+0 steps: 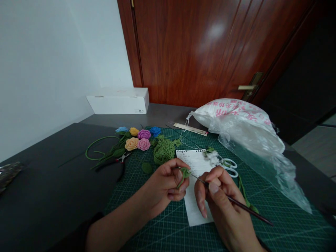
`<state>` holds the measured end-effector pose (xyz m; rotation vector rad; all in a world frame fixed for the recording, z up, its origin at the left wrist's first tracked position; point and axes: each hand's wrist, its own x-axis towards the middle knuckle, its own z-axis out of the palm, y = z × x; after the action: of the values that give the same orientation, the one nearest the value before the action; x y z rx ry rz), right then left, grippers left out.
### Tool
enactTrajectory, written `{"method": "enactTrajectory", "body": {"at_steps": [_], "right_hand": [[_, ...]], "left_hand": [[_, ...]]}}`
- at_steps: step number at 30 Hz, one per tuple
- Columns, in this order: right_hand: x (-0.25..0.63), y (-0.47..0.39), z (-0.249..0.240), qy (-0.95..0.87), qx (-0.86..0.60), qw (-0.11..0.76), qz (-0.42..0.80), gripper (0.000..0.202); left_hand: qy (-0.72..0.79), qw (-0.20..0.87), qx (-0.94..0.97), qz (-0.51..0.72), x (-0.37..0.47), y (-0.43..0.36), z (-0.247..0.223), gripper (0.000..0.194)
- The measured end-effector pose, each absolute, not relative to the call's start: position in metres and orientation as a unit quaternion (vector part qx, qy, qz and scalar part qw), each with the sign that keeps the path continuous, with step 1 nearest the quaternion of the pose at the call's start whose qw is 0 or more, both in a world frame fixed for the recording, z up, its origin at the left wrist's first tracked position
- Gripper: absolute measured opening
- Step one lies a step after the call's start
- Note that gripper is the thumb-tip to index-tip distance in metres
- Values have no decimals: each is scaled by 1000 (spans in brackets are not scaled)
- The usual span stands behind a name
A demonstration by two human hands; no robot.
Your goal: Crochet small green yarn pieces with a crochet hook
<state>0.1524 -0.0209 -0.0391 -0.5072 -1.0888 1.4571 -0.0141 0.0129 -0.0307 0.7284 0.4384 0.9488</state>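
My left hand point(168, 183) pinches a small green crocheted piece point(185, 172) between thumb and fingers, with a short green strand hanging below it. My right hand point(223, 192) is closed on a crochet hook point(248, 209) with a dark handle. The hook's thin metal end points left and reaches the green piece; its very tip is hidden in the stitches. Under both hands lies a sheet of paper point(193, 206) with handwriting. A ball of green yarn point(164, 150) rests just beyond my left hand.
Crocheted flowers point(144, 144), pliers point(123, 159) and a green leaf point(147, 168) lie left on the green cutting mat point(141, 196). White-handled scissors point(231, 167) are at the right, near a big plastic bag point(244, 119). A white box point(118, 101) stands behind, by the wall.
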Motion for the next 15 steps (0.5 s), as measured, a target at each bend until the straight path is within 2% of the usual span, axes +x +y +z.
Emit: {"method": "enactTrajectory", "body": {"at_steps": [5,10,15], "right_hand": [[154,-17,-40,-517,-220,599,570,2],[154,-12,-36,-549,-256,628,488,5],[155,-4,-39,-569,-297,641,420,7]], "left_hand": [[198,796,362,442,-11,11,-33,28],[189,798,384,424,-6,10,-33,32],[246,787,412,388,-5,7,-31,37]]}}
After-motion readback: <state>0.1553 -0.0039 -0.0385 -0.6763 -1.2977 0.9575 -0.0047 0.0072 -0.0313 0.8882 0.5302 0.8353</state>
